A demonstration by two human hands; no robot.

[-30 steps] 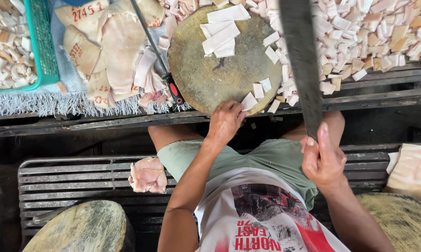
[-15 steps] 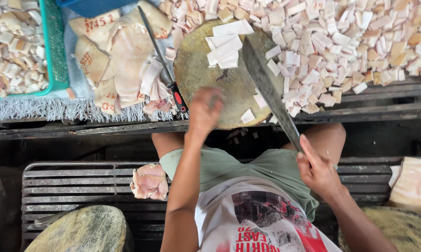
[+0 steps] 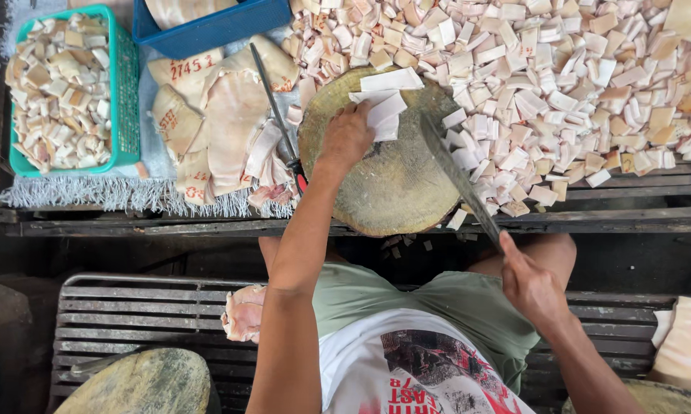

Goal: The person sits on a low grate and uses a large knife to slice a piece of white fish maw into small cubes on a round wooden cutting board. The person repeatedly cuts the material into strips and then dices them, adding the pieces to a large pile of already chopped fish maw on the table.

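Observation:
A round wooden chopping block [image 3: 395, 180] lies on the dark bench in front of me. My left hand [image 3: 347, 138] reaches onto its far left side and presses on a small stack of white strips [image 3: 384, 100]. My right hand [image 3: 531, 285] grips the handle of a long cleaver [image 3: 456, 175], whose blade slants up over the block's right edge, just right of the strips. A large heap of small white and pinkish cut squares [image 3: 552, 84] lies to the right of the block.
Big pale sheets [image 3: 223, 123] with a long knife [image 3: 278, 115] across them lie left of the block. A green basket [image 3: 123, 92] holds more cut pieces; a blue crate [image 3: 207, 27] sits behind. Below are a metal grate [image 3: 131, 314], another block [image 3: 142, 383] and a pale piece [image 3: 244, 313].
My left hand has moved from the block's near edge up to the stack of strips at its far side. The cleaver has swung from upright to slanted low over the block.

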